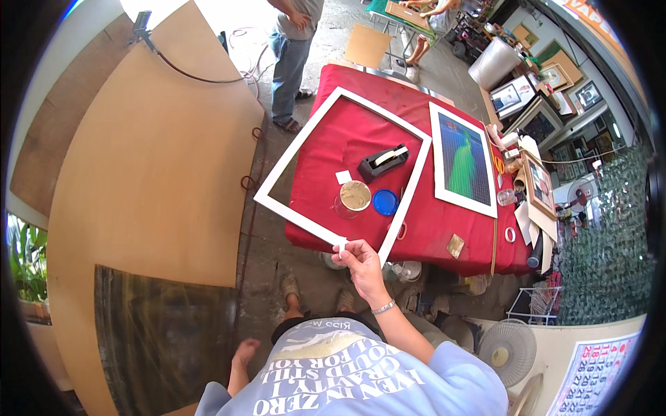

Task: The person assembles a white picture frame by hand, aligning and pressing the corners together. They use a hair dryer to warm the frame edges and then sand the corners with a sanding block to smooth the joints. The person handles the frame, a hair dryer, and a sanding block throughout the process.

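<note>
A large white picture frame (305,227), with no picture in it, lies on the red-covered table, its near left corner jutting past the table's edge. At its near side, my right hand (362,269) is closed, thumb and fingers pinching a small white piece (341,243) whose material I cannot make out. This piece overlaps the frame's near side in the picture. My left hand (244,351) hangs low beside my body, away from the table; its fingers are too indistinct to read. Inside the frame's outline are an open tub of beige paste (355,195), a blue lid (385,202), a black tape dispenser (383,162) and a white square (343,177).
A white-framed green peacock picture (461,158) lies to the right, near scissors (499,164) and a tape roll (510,235). A large brown board (159,159) stands at left, with a hose and nozzle (142,31) at its top. Two people are beyond the table. A fan (508,352) is at lower right.
</note>
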A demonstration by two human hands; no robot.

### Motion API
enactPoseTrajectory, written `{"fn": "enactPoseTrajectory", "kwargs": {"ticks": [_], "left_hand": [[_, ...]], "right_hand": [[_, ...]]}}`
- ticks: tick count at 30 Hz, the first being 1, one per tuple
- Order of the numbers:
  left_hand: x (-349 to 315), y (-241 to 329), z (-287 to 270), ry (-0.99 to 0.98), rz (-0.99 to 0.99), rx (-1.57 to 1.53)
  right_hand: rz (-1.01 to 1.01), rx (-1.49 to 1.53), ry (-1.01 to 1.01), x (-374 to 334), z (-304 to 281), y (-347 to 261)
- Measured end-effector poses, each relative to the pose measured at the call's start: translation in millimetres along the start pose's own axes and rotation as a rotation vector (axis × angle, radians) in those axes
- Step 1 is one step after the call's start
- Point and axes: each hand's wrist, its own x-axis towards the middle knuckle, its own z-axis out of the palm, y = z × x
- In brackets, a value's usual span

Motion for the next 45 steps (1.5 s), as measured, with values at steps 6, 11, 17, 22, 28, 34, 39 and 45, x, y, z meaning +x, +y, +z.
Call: {"fn": "enactPoseTrajectory", "kwargs": {"ticks": [6, 11, 17, 22, 28, 34, 39, 45], "left_hand": [[49.1, 61.2, 33.0, 0.367, -0.005, -0.67], [42.6, 91.6, 113.1, 0.216, 0.118, -0.267], [12.0, 66.3, 210.9, 0.129, 0.108, -0.154], [-28.4, 42.7, 248.1, 0.136, -0.026, -0.187], [-36.8, 55.9, 244.7, 0.164, -0.097, -0.145], [2.4, 104.8, 233.0, 0.217, 0.037, -0.269], [21.5, 109.3, 244.1, 0.254, 0.198, -0.354], [5.9, 44.5, 270.1, 0.24, 0.042, -0.143]], "right_hand": [[-0.024, 0.02, -0.178, -10.9, -26.2, -27.8], [-0.043, 0.007, -0.202, -46.1, -91.9, -46.2], [-0.061, 0.081, -0.115, -74.4, -175.6, -55.6], [-0.094, 0.036, -0.072, -82.7, -223.4, -67.0], [-0.115, 0.033, 0.025, -81.2, -242.9, -80.5], [-0.083, 0.032, 0.007, -83.4, -235.0, -83.3], [-0.062, -0.009, -0.035, -85.9, -229.3, -73.2], [-0.02, -0.01, -0.067, -90.0, -232.5, -62.6]]}}
